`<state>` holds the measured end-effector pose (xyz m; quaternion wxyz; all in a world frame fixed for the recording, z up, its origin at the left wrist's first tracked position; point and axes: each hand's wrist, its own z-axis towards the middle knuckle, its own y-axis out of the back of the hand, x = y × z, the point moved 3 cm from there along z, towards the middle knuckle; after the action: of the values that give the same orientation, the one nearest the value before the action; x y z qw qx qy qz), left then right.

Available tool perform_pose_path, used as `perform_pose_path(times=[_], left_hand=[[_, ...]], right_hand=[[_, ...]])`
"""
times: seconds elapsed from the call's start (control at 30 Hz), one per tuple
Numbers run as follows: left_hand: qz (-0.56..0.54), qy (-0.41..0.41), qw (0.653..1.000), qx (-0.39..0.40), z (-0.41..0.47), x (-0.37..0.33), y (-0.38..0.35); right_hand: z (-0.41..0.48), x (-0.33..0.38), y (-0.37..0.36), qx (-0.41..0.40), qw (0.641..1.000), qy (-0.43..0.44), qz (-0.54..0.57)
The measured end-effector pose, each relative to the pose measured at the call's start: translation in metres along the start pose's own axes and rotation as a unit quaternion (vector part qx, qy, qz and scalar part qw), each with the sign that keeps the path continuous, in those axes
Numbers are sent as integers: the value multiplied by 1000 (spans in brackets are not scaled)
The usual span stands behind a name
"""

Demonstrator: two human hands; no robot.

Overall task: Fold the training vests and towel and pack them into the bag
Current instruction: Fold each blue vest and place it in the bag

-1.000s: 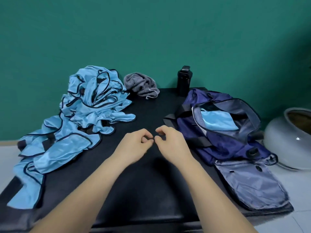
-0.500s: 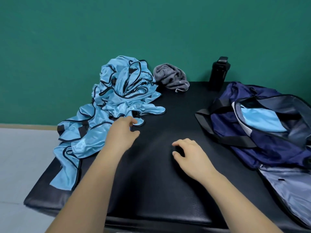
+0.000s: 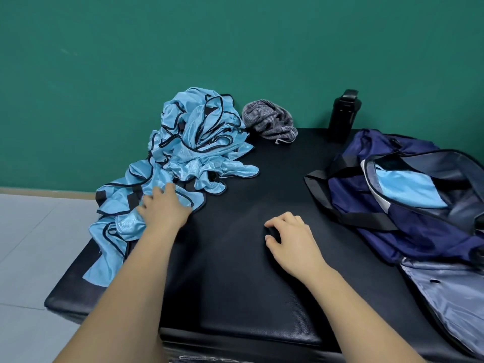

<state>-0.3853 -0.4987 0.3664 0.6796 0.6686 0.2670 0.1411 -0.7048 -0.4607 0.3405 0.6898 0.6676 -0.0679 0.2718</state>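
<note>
- Fingers [image 3: 169, 188] of the left hand [image 3: 165, 208] lie spread and flat on the shiny blue vests [image 3: 199, 142]. The vests are heaped on the left side of the black table [image 3: 235, 271]. These fingers look blurry.
- On the middle of the table rests the right hand [image 3: 293, 238], its fingers [image 3: 285, 217] softly bent, holding nothing.
- At the table's back edge sits the fuzzy grey towel [image 3: 269, 121], all crumpled, near a black bottle [image 3: 343, 113].
- On the table's right side the floppy dark blue bag [image 3: 392, 231] gapes open with one folded vest [image 3: 403, 189] inside. Its right end is cut off.
- Half a second ago the left hand only touched the heap's edge. Now it is on top.
</note>
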Motion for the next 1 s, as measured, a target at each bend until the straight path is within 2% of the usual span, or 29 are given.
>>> perform_pose_path(times=[0.07,0.17,0.3,0.47,0.57,0.73,0.9,1.0], left_hand=[[-18,1,1000,15,-1,9,-4],[-53,-36,998,20,-12,4,1],[-98,-98,988,70,-55,-23,13],[-211,-217,943,140,-113,-69,20],[-302,-242,900,199,-129,-83,19],[-382,-241,869,202,-130,-87,28],[-359,-259,870,217,-119,-76,33],[-338,-270,877,210,-115,-73,34]], right_hand=[[-1,0,1,5,1000,-3,9],[-3,1,3,4,1000,-11,28],[-6,5,4,1,997,-9,82],[-13,26,14,43,970,42,234],[-16,25,22,8,971,35,237],[-15,10,46,-67,968,-38,241],[-11,-17,76,-174,945,-105,255],[-11,-32,85,-197,926,-129,296]])
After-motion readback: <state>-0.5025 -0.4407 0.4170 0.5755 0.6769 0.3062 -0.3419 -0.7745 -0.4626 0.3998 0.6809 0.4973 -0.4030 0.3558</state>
